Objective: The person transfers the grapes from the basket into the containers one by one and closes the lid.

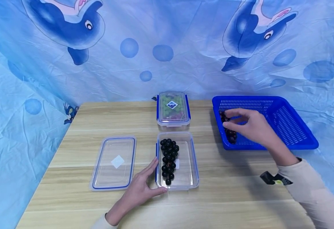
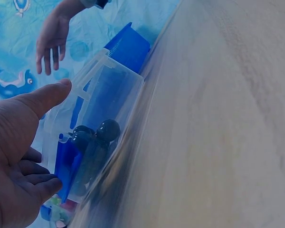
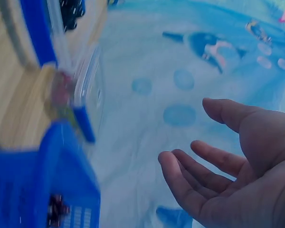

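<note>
A bunch of black grapes lies along the left side of a clear plastic food container in the middle of the table. My left hand touches that container at its near left corner, fingers along the side and thumb at the front edge. In the left wrist view, the left hand spreads around the container wall. My right hand hovers over the left part of a blue plastic basket, thumb and fingers apart. Beneath it, a dark grape bunch lies against the basket's left wall, partly hidden.
A clear lid with a blue seal lies flat to the left of the container. Behind the container stands a lidded box with green and reddish fruit inside. A blue dolphin-print cloth hangs beyond the wooden table.
</note>
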Demonstrator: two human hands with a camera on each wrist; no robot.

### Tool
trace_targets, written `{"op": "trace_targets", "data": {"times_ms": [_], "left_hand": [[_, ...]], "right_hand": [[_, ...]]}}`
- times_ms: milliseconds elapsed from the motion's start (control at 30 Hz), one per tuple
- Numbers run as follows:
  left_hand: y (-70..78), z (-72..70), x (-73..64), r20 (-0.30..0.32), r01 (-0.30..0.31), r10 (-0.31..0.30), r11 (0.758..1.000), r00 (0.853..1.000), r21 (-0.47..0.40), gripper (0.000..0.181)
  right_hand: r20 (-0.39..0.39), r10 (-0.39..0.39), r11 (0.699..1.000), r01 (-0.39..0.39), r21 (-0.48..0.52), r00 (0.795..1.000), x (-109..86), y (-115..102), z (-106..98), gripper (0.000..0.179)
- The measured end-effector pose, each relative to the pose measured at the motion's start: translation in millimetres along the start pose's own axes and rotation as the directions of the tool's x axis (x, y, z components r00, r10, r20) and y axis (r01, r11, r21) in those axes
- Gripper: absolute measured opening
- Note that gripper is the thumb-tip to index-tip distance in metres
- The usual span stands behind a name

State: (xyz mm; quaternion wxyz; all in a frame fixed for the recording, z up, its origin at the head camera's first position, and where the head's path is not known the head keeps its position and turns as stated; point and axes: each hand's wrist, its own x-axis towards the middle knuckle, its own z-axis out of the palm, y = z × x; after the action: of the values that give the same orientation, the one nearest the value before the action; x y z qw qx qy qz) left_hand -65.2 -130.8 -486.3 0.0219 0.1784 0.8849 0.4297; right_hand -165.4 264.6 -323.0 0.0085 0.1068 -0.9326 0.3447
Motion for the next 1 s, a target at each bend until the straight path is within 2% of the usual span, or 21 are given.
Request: {"op": "trace_targets", "data": {"times_ms": [133, 233, 400, 533, 667, 767, 1000], "left_hand": [[0.8, -0.9, 0.1, 0.002, 0.002, -0.002, 1.0, 1.0, -0.007, 0.109], [1.2, -1.2, -0.5, 0.003, 0.007, -0.007, 1.0, 1.0, -0.012, 0.109], [1.7, -1.6, -0.8, 0.002, 0.003, -0.003, 1.0, 1.0, -0.015, 0.11], [1.9, -1.9, -0.6, 0.006, -0.002, 0.002, 1.0, 1.0, -0.018, 0.109], [1.7, -2.8, -0.3, 0.012, 0.005, -0.005, 1.0, 1.0, -0.019, 0.109], [1.9, -3.8, -0.1, 0.015, 0.009, -0.009, 1.0, 1.0, -0.02, 0.109], [1.8, -4.3, 0.3, 0.021, 0.012, -0.011, 1.0, 1.0, -0.021, 0.109]], "right_hand": [[0.053, 0.087, 0.996, -0.085, -0.04, 0.995, 12.1, 14, -20, 0.061], [0.079, 0.111, 0.991, -0.104, -0.08, 0.991, 22.8, 25, -31, 0.063], [0.095, 0.063, 0.986, -0.048, -0.158, 0.993, 40.4, 45, -46, 0.058], [0.11, -0.017, 0.982, 0.037, -0.186, 0.994, 55.3, 60, -53, 0.05], [0.139, -0.097, 0.97, 0.124, -0.208, 0.986, 70.8, 73, -56, 0.046], [0.167, -0.116, 0.964, 0.151, -0.218, 0.979, 83.3, 85, -56, 0.046], [0.232, -0.099, 0.971, 0.145, -0.188, 0.968, 110.0, 121, -48, 0.053]]}}
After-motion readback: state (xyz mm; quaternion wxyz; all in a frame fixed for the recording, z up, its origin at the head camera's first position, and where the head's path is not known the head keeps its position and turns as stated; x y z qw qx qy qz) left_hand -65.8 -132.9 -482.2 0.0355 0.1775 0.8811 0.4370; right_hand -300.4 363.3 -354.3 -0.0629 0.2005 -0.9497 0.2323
